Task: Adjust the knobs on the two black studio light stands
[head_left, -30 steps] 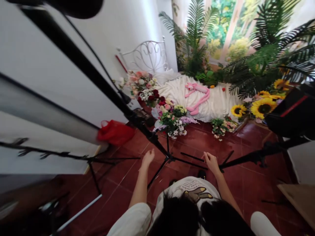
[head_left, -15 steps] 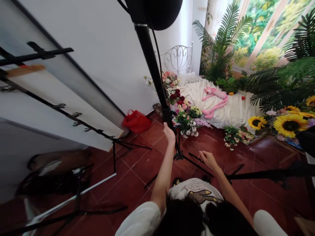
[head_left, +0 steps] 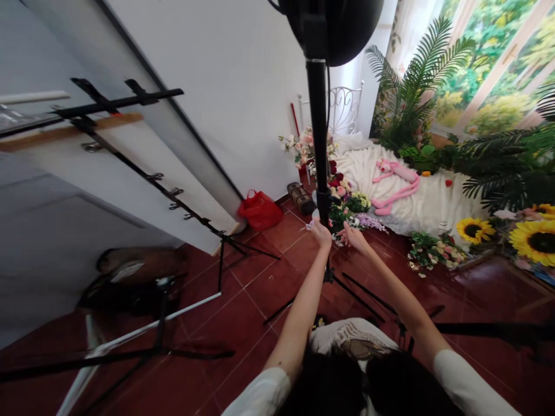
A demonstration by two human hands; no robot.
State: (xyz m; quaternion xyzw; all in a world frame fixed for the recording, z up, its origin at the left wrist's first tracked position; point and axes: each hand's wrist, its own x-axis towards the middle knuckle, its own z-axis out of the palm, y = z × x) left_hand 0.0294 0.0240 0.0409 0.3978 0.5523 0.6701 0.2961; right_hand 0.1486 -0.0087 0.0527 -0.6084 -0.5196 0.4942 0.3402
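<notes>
A tall black light stand (head_left: 321, 127) rises in front of me, with a dark round lamp head (head_left: 351, 29) at its top. My left hand (head_left: 321, 233) is at the pole just below its collar, closed around it; some of its fingers are hidden. Just right of the pole, my right hand (head_left: 354, 237) reaches in with its fingers apart and nothing visible in them. The spread legs (head_left: 358, 294) of a stand rest on the red tiled floor (head_left: 264, 274).
Left of me, a clipped backdrop board (head_left: 173, 190) hangs on a black frame, with a red plastic bag (head_left: 260, 210) beyond it. A white-draped bed (head_left: 437, 202) holds a pink plush toy (head_left: 399, 179). Flowers, sunflowers (head_left: 541, 240) and palm leaves (head_left: 416, 81) stand around it.
My right hand has moved forward and up, close to the pole and my left hand. The pole now stands more upright in view. The view has shifted left.
</notes>
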